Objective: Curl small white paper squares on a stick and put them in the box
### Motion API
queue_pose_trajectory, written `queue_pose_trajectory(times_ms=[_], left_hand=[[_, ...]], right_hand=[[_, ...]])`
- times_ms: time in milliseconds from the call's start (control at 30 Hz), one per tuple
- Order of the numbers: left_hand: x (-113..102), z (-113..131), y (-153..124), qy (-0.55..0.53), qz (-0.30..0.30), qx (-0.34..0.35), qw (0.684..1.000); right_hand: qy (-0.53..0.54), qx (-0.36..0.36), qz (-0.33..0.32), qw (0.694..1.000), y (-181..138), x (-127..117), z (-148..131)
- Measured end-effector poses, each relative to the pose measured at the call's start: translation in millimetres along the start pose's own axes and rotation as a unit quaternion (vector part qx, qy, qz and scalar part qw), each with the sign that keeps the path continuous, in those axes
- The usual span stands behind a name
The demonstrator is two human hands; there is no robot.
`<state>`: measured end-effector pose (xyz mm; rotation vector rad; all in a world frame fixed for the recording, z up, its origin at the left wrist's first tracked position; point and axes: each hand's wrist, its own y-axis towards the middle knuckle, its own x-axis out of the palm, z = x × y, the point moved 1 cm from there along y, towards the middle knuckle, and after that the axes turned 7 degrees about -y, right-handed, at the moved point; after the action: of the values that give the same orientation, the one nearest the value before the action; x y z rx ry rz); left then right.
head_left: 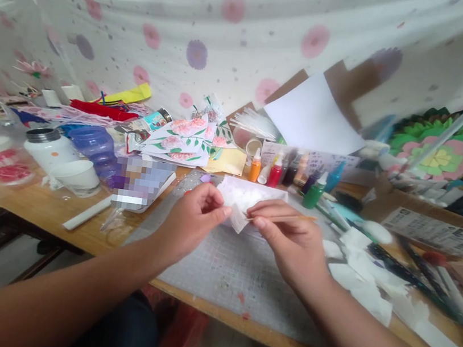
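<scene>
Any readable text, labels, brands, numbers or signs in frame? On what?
None legible.
Shipping label on the cardboard box: too blurred.
Handwriting on the paper behind the bottles: too small.
Teal can: print blurred.
Book: partly pixelated, unreadable.

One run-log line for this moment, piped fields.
left hand: fingertips at thin white piece | right hand: gripping slim stick | around: white tray, gray cutting mat

Room over mat [217,278], bottles [274,174] behind
</scene>
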<state>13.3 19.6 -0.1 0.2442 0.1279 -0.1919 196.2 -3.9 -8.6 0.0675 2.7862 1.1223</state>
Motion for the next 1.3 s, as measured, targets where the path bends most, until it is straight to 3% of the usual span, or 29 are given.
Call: queue_pose_trajectory(times_ms=[67, 167, 267, 600, 733, 867, 967, 1100, 1300], left_hand=[[-3, 5, -1, 0.076, 0.035, 0.036, 0.996], [0, 14, -5, 0.094, -0.044, 0.047, 0.993], [6, 19, -8, 0.012, -0.085, 0.008, 0.996], [15, 12, -3, -0.095, -0.073, -0.101, 0.988], [12, 9, -2, -0.072, -0.067, -0.102, 0.99], [0, 7, 1, -0.074, -0.007, -0.113, 0.991], [-9, 8, 2, -0.124, 0.022, -0.093, 0.988], [-12, 12, -1, -0.138, 0.008, -0.063, 0.988], [-6, 9, -1, -0.161, -0.04, -0.059, 0.984]], right_hand=[[-0.014, -0.002, 0.013, 1.0, -1, 0, 0], [-0.022, -0.014, 0.012, 1.0, -3, 1, -1], [-0.028, -0.03, -0.003, 0.999, -2, 1, -2], [-0.068, -0.052, -0.025, 0.996, -2, 1, -3], [-0.066, -0.02, 0.003, 0.998, 0, 0, 3], [-0.098, 0.035, 0.018, 0.994, 4, -4, 12], [-0.148, 0.049, -0.055, 0.986, 4, -5, 17], [-0.209, -0.026, -0.162, 0.964, 1, 0, 15], [-0.208, -0.052, -0.077, 0.974, 1, -3, 5]])
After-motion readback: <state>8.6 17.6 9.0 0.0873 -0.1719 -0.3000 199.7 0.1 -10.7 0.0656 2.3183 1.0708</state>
